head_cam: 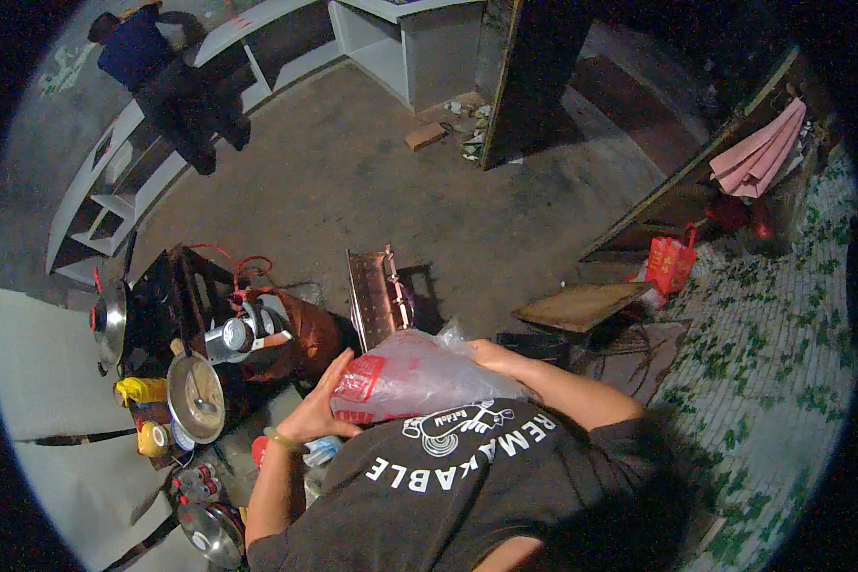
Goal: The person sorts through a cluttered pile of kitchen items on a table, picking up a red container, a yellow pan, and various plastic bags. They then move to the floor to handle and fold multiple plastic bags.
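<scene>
A large, translucent plastic bag with red print on one side lies across the front of the body, against the dark T-shirt. My left hand presses on the bag's printed end, thumb and fingers spread around it. At the other end, my right hand is against the bag's gathered top, its fingers partly hidden by the plastic. What is inside the bag cannot be told. Just beyond the bag stands a copper-coloured metal rack or frame.
To the left are a metal pan with a ladle, a lidded pot and a yellow bottle. A wooden board and red bag stand at right. Another person is by the low white shelves. A brick lies on the floor.
</scene>
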`<state>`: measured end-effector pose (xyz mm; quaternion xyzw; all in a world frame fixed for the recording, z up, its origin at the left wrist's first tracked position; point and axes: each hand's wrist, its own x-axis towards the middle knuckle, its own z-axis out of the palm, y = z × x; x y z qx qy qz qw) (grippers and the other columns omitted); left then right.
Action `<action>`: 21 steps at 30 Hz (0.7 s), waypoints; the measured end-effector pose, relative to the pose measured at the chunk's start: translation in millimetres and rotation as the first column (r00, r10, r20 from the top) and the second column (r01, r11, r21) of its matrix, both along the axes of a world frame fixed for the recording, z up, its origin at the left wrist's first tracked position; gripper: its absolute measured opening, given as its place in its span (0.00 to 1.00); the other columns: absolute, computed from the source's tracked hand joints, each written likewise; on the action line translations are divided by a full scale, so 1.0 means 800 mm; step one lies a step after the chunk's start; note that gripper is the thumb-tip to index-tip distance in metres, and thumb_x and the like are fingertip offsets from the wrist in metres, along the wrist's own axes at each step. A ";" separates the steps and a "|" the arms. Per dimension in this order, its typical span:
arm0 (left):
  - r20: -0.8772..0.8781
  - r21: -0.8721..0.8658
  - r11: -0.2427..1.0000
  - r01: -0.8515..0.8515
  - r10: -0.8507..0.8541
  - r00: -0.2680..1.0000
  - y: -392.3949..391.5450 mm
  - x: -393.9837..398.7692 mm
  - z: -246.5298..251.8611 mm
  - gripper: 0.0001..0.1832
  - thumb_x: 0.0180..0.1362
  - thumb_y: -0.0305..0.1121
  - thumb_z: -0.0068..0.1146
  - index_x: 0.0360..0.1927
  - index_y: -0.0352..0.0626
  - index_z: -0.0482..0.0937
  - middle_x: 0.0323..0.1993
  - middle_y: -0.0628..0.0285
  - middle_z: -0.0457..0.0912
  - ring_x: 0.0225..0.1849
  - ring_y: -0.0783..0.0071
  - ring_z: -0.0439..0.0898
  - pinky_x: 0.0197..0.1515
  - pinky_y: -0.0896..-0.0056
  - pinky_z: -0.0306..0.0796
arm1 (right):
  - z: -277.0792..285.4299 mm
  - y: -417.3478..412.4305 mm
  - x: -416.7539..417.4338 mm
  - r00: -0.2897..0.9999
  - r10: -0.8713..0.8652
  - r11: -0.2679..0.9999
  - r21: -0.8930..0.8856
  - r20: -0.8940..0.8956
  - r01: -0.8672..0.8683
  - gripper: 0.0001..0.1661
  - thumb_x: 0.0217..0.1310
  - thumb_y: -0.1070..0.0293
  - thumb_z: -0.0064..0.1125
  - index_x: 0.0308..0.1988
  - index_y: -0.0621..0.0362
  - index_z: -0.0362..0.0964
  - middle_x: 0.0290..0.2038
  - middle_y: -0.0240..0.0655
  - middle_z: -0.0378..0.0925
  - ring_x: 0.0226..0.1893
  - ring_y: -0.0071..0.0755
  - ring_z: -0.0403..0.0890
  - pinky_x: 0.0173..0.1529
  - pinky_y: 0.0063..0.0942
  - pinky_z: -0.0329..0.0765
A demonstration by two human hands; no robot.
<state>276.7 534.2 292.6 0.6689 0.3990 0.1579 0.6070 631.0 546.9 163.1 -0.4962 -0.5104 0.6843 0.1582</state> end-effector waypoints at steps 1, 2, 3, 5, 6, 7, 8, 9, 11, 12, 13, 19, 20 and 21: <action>-0.025 0.119 0.993 -0.012 0.015 1.000 0.011 0.023 -0.004 0.69 0.27 0.42 0.78 0.70 0.43 0.41 0.71 0.53 0.44 0.72 0.60 0.45 0.70 0.61 0.44 | 0.011 0.009 0.004 0.998 0.053 0.999 0.002 0.023 -0.053 0.18 0.58 0.61 0.56 0.46 0.57 0.76 0.40 0.35 0.80 0.38 0.27 0.77 0.45 0.30 0.73; -0.008 0.187 0.982 0.018 -0.017 1.000 0.028 0.044 -0.015 0.66 0.31 0.43 0.76 0.70 0.42 0.42 0.71 0.55 0.46 0.71 0.62 0.47 0.70 0.62 0.45 | 0.016 0.017 0.009 0.993 0.105 0.994 0.002 0.046 -0.105 0.18 0.59 0.60 0.55 0.46 0.57 0.76 0.40 0.34 0.80 0.38 0.27 0.77 0.45 0.30 0.73; 0.010 0.256 0.965 0.051 -0.055 0.998 0.050 0.066 -0.030 0.63 0.34 0.43 0.75 0.70 0.40 0.43 0.70 0.56 0.48 0.70 0.65 0.50 0.70 0.63 0.45 | 0.010 0.023 0.016 0.995 0.046 0.985 -0.161 -0.084 -0.059 0.18 0.60 0.60 0.54 0.46 0.57 0.76 0.40 0.33 0.80 0.38 0.27 0.77 0.45 0.30 0.73; 0.073 0.190 0.974 0.119 -0.135 0.988 0.084 0.109 -0.032 0.56 0.40 0.44 0.71 0.69 0.38 0.48 0.70 0.57 0.51 0.69 0.67 0.53 0.69 0.64 0.47 | -0.007 0.030 0.033 0.943 -0.128 0.875 -0.483 -0.307 -0.038 0.19 0.62 0.58 0.51 0.46 0.57 0.76 0.41 0.32 0.80 0.38 0.26 0.77 0.44 0.29 0.73; 0.135 0.054 0.985 0.161 -0.167 0.977 0.097 0.129 -0.029 0.52 0.43 0.44 0.69 0.68 0.38 0.51 0.69 0.57 0.53 0.69 0.67 0.54 0.69 0.64 0.48 | 0.012 0.032 0.050 0.952 -0.144 0.890 -0.456 -0.270 0.005 0.18 0.63 0.59 0.48 0.46 0.57 0.76 0.41 0.31 0.80 0.38 0.26 0.77 0.44 0.30 0.73; 0.192 -0.081 0.977 0.199 -0.181 0.965 0.106 0.148 -0.023 0.48 0.45 0.44 0.67 0.67 0.38 0.54 0.69 0.57 0.54 0.69 0.67 0.55 0.68 0.64 0.49 | 0.050 0.034 0.068 0.958 -0.152 0.904 -0.427 -0.242 0.035 0.19 0.64 0.59 0.46 0.46 0.57 0.76 0.41 0.31 0.79 0.38 0.26 0.77 0.43 0.30 0.73; 0.172 0.061 0.971 0.230 -0.238 0.956 0.114 0.167 -0.017 0.36 0.49 0.39 0.64 0.61 0.38 0.66 0.66 0.57 0.61 0.67 0.67 0.59 0.67 0.64 0.54 | 0.070 0.035 0.087 0.962 -0.168 0.916 -0.394 -0.217 0.072 0.19 0.65 0.59 0.44 0.46 0.57 0.76 0.41 0.30 0.79 0.38 0.25 0.77 0.43 0.30 0.73; 0.151 -0.116 0.977 0.179 -0.161 0.975 0.119 0.181 -0.019 0.32 0.47 0.36 0.65 0.57 0.37 0.69 0.63 0.58 0.64 0.64 0.68 0.62 0.65 0.66 0.57 | 0.047 0.037 0.105 0.953 -0.157 0.900 -0.434 -0.258 0.031 0.19 0.65 0.60 0.43 0.46 0.57 0.76 0.41 0.30 0.79 0.37 0.26 0.77 0.42 0.30 0.73; 0.060 -0.446 0.894 0.046 -0.022 0.998 0.127 0.206 -0.032 0.26 0.44 0.30 0.67 0.50 0.37 0.76 0.57 0.59 0.72 0.58 0.69 0.69 0.61 0.68 0.63 | -0.017 0.043 0.140 0.929 -0.140 0.862 -0.503 -0.342 -0.056 0.19 0.66 0.60 0.41 0.45 0.56 0.76 0.41 0.28 0.78 0.37 0.26 0.76 0.41 0.31 0.73; 0.090 -0.386 0.922 0.031 0.004 0.996 0.129 0.218 -0.033 0.23 0.46 0.26 0.65 0.48 0.36 0.77 0.48 0.63 0.78 0.49 0.76 0.75 0.54 0.73 0.68 | 0.014 0.059 0.159 0.958 -0.036 0.936 -0.346 -0.283 -0.067 0.18 0.64 0.61 0.43 0.45 0.57 0.75 0.40 0.29 0.78 0.37 0.26 0.76 0.40 0.30 0.73; 0.108 -0.270 0.963 -0.002 0.032 0.994 0.136 0.231 -0.033 0.21 0.47 0.26 0.65 0.47 0.37 0.77 0.47 0.63 0.79 0.48 0.76 0.75 0.54 0.73 0.68 | 0.050 0.080 0.181 0.978 0.048 0.981 -0.177 -0.205 -0.085 0.17 0.63 0.61 0.45 0.45 0.57 0.75 0.40 0.30 0.78 0.36 0.26 0.76 0.39 0.29 0.73; 0.100 -0.278 0.959 -0.055 0.086 0.991 0.234 0.316 -0.021 0.14 0.52 0.27 0.62 0.44 0.40 0.81 0.41 0.66 0.81 0.44 0.78 0.76 0.50 0.75 0.69 | 0.142 0.154 0.295 0.967 -0.255 0.867 0.438 -0.024 0.240 0.43 0.52 0.58 0.65 0.63 0.61 0.55 0.61 0.42 0.63 0.58 0.35 0.68 0.59 0.32 0.66; 0.106 -0.287 0.957 -0.039 0.072 0.992 0.249 0.341 -0.007 0.14 0.53 0.26 0.62 0.45 0.40 0.81 0.40 0.68 0.81 0.44 0.79 0.76 0.49 0.76 0.69 | 0.154 0.156 0.296 0.979 -0.204 0.819 0.546 -0.013 0.178 0.44 0.51 0.58 0.66 0.63 0.60 0.54 0.62 0.43 0.62 0.59 0.37 0.67 0.59 0.33 0.66; 0.115 -0.298 0.954 -0.022 0.058 0.992 0.264 0.367 0.007 0.15 0.53 0.25 0.62 0.45 0.41 0.80 0.40 0.69 0.81 0.43 0.80 0.76 0.49 0.76 0.69 | 0.163 0.159 0.296 0.988 -0.155 0.756 0.645 0.012 0.111 0.45 0.50 0.59 0.66 0.64 0.59 0.53 0.62 0.43 0.62 0.59 0.39 0.67 0.60 0.34 0.65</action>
